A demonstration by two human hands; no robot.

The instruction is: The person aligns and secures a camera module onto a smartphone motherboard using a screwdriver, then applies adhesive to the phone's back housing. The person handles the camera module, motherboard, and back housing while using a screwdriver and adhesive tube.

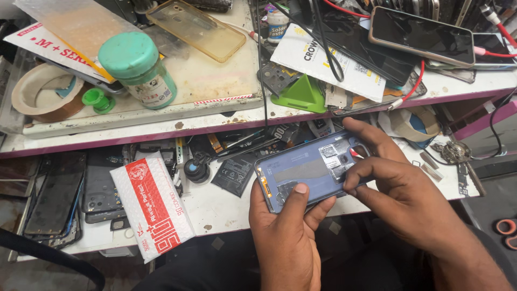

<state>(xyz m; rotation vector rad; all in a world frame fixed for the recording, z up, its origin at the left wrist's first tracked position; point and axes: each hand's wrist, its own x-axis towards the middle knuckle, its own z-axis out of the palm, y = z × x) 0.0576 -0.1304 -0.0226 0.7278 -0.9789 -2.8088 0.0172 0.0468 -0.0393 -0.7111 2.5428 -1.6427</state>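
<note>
Head view, looking down over a phone-repair desk. Nearest the viewer, the left hand (285,237) rises from six o'clock and cradles an opened smartphone (312,175) from beneath, thumb laid across its lower edge. The right hand (398,188) enters from four o'clock, its fingers (371,141) curled over the phone's right end and closed on that end near the silver shielding; whether a small part is pinched there cannot be told. The phone lies face down with its rear cover absent: the blue inner frame, grey battery area and foil-covered board are exposed, so opening appears complete, while the internal parts look to be in place and further disassembly or refitting seems to remain.

At nine o'clock of the phone, on the lower shelf (226,207), lie a white-and-red padded envelope (153,205), a loose black battery (234,173) and stacked dark phone screens (56,196).

Farther off, on the upper desk (204,121), a green-capped jar (141,70) stands at eleven o'clock, beside a roll of tape (40,94). A clear yellowish phone case (196,28) lies at twelve o'clock, a green plastic wedge (302,94) just beyond the phone, and a dark smartphone (423,35) at one o'clock.
</note>
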